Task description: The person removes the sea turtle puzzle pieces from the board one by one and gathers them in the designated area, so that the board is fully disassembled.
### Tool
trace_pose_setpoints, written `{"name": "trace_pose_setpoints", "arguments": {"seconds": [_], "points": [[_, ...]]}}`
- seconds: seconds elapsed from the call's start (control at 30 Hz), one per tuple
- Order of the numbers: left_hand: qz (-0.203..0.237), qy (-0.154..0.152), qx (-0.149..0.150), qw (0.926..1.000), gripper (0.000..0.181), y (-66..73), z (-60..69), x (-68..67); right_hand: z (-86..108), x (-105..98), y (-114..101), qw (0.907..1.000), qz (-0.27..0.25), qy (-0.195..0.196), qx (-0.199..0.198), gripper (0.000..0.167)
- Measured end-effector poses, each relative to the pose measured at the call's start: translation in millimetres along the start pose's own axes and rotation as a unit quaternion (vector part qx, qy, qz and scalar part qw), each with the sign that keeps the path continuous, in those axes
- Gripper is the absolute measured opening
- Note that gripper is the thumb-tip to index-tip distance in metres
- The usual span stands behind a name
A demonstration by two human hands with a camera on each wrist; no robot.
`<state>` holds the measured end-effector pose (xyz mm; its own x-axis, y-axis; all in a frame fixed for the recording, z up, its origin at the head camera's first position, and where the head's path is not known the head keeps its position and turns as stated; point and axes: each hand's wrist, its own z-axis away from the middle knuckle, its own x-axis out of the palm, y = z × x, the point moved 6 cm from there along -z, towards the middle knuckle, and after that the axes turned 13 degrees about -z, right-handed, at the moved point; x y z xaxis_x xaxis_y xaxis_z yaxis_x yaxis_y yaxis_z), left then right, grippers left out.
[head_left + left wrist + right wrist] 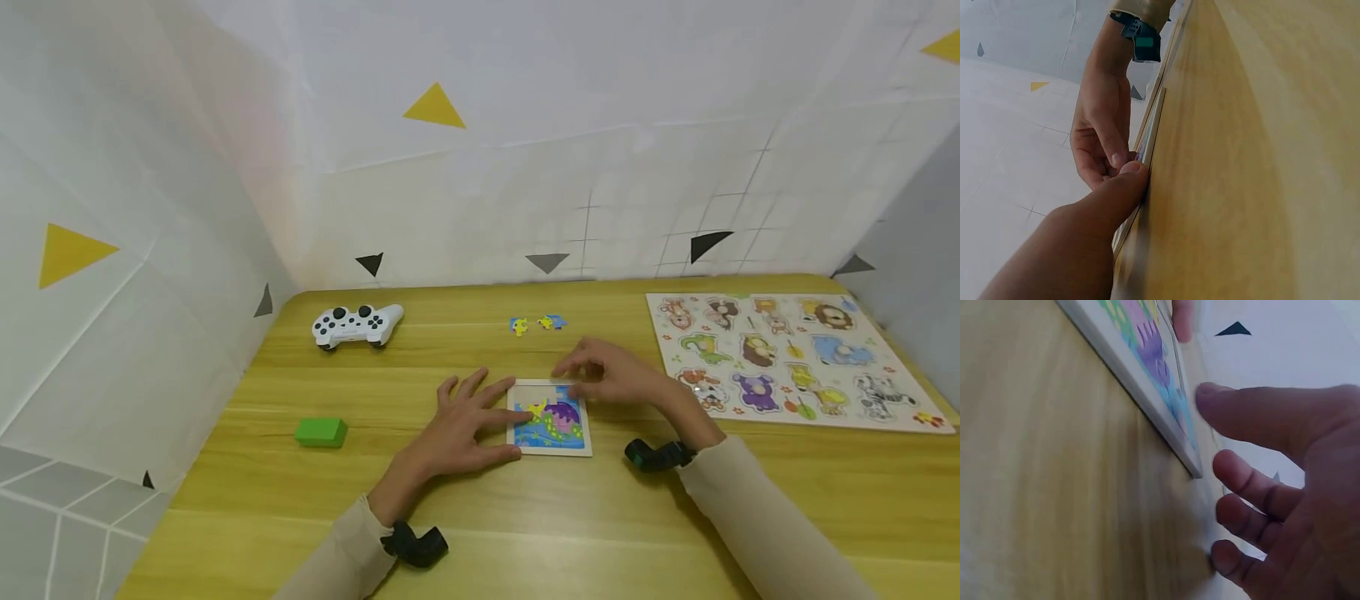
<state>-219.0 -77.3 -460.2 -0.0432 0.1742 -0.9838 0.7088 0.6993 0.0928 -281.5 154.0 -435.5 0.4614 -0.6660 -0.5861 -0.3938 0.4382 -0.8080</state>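
Note:
A small jigsaw puzzle in a white frame (551, 451) lies flat on the table, its picture blue, purple, green and yellow. Some of the tray's upper left shows pale and unfilled. My left hand (467, 425) rests with spread fingers at the frame's left side, index finger reaching over the picture and thumb at the lower left edge. Over the upper right corner hovers my right hand (617, 375), its fingers loosely bent. In the right wrist view, nothing shows between its thumb (1260, 415) and fingers. Two loose jigsaw pieces, one left (518, 326) and one right (552, 322), lie behind the frame.
A white game controller (356, 326) sits at the back left, with a green block (321, 432) in front of it. On the right lies a large animal peg puzzle board (780, 325). A patterned white sheet (480, 200) hangs behind the table (525, 525).

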Motion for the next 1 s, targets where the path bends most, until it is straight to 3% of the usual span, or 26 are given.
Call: {"name": "trace_pose_setpoints", "arguments": {"seconds": [0.33, 0.63, 1.0], "points": [[0.002, 0.006, 0.002, 1.0, 0.05, 0.3, 0.6, -1.4, 8.8, 13, -12, 0.9983, 0.032, -0.046, -0.013, 0.029], [0.003, 0.001, -0.002, 1.0, 0.05, 1.2, 0.3, -1.7, 12.3, 15, -16, 0.9962, 0.048, -0.044, -0.057, 0.027], [-0.004, 0.008, 0.003, 1.0, 0.05, 1.5, 0.3, -1.4, 13.8, 15, -18, 0.996, 0.049, -0.043, -0.06, 0.027]]}}
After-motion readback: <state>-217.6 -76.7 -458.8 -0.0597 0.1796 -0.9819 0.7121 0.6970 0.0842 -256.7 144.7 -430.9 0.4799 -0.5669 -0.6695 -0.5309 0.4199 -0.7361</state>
